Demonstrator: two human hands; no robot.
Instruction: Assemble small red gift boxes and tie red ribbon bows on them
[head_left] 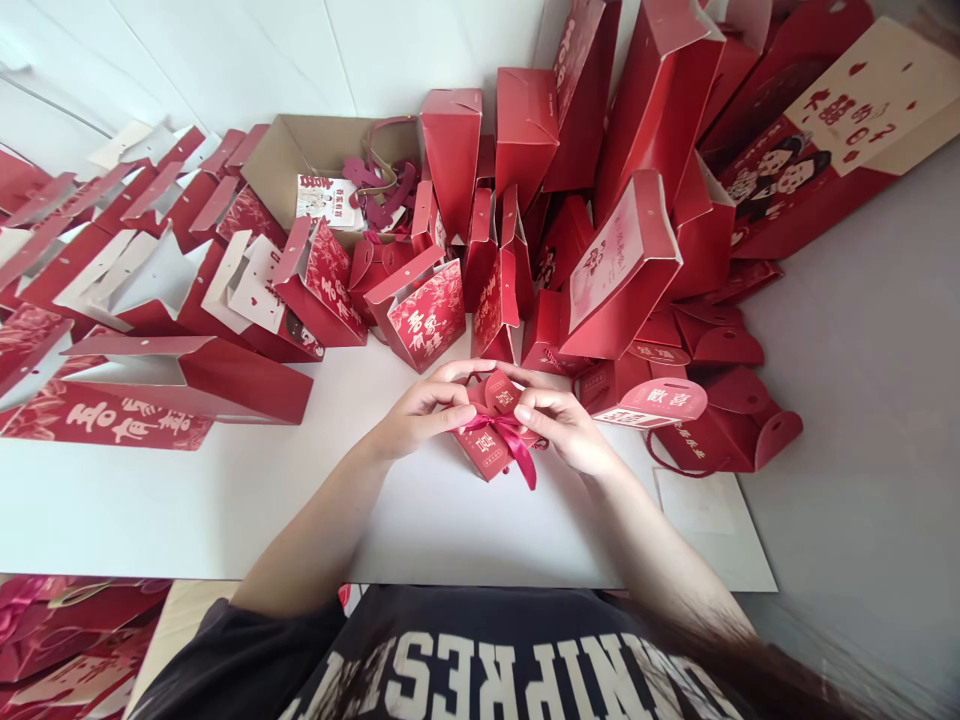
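Note:
A small red gift box (482,456) with pale lettering stands on the table between my hands. A magenta satin ribbon (513,432) is tied across its front in a bow, with one tail hanging down over the edge. My left hand (429,408) is closed, thumb and fingers pinching the ribbon's left side. On the other side my right hand (561,424) pinches the ribbon near its right loop. Fingers of both hands curl round behind the box, so its back is hidden.
The white table (315,520) has rows of open red gift bags (187,375) at left. A cardboard box (281,150) with cards and ribbons stands behind. Tall red bags (622,260) crowd the back right, with handled red boxes (720,425) before them. A grey wall (847,400) bounds the right.

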